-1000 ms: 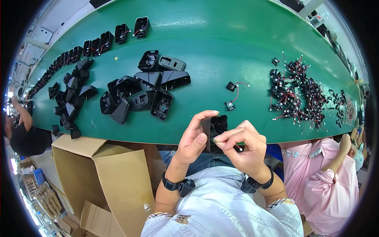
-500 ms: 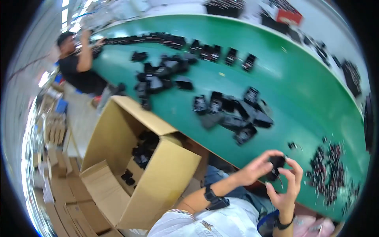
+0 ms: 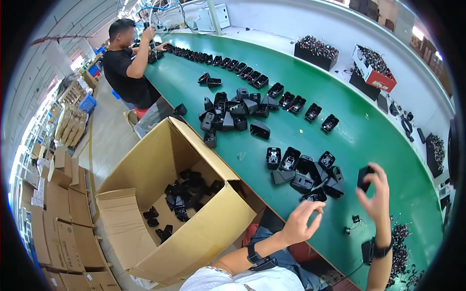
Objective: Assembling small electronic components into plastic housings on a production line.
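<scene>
My right hand [image 3: 376,191] is raised over the green table, its fingers closed on a black plastic housing [image 3: 364,179]. To its left, my left hand [image 3: 302,222] hangs near the table's front edge with curved fingers apart and nothing between them. Its fingertips are close to a black housing [image 3: 314,195] at the near side of a loose cluster of housings [image 3: 305,167]; I cannot tell if they touch. Several in this cluster lie with their hollow side up. Between my hands and a heap of small wired parts [image 3: 401,242], a small black part with a wire [image 3: 357,219] lies on the table.
A big open cardboard box [image 3: 204,233] with black pieces inside stands left of me against the table [image 3: 349,138]. Farther off lie a housing pile [image 3: 233,109] and a long row of housings [image 3: 260,81]. A co-worker [image 3: 127,68] works at the far left. Part-filled bins [image 3: 315,57] line the back ledge.
My hands, together around a black piece before, have separated. The right has moved up and away with a housing; the left has let go and moved slightly down. The view has shifted.
</scene>
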Tool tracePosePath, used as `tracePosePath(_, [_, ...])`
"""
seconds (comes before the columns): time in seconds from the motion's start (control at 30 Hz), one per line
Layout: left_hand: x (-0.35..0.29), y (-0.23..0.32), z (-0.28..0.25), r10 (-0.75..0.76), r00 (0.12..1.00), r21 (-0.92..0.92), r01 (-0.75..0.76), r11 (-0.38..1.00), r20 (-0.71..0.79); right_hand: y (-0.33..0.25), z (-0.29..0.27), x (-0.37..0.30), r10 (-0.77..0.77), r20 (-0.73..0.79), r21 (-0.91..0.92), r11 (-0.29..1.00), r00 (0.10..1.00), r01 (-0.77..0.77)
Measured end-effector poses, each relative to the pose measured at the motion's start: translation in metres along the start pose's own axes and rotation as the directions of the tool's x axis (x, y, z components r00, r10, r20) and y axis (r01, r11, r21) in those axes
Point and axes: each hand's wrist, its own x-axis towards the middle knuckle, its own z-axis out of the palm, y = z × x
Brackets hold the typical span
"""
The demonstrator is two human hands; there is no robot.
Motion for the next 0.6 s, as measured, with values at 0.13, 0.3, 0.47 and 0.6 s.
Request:
tracePosePath(0.13, [-0.003, -0.014, -0.001, 0.197, 0.977, 0.388, -0.152, 0.909, -0.079, 0.096, 0.047, 0.057, 0.082, -0.032, -0.084, 0.993, 0.996, -0.084])
tracePosePath(0.3, [-0.002, -0.01, 0.001, 0.197, 0.98, 0.534, -0.153, 0.832, -0.027, 0.125, 0.102, 0.1, 0.117, -0.027, -0.084, 0.989, 0.993, -0.119])
tracePosePath(0.47, [-0.003, -0.012, 0.001, 0.117, 0.991, 0.564, -0.129, 0.816, 0.057, 0.127, 0.117, 0.113, 0.1, -0.061, -0.033, 0.994, 0.993, -0.103])
tracePosePath(0.6, [-0.005, -0.012, 0.002, 0.091, 0.992, 0.523, -0.123, 0.843, 0.088, 0.117, 0.093, 0.089, -0.008, -0.177, -0.218, 0.976, 0.984, -0.031])
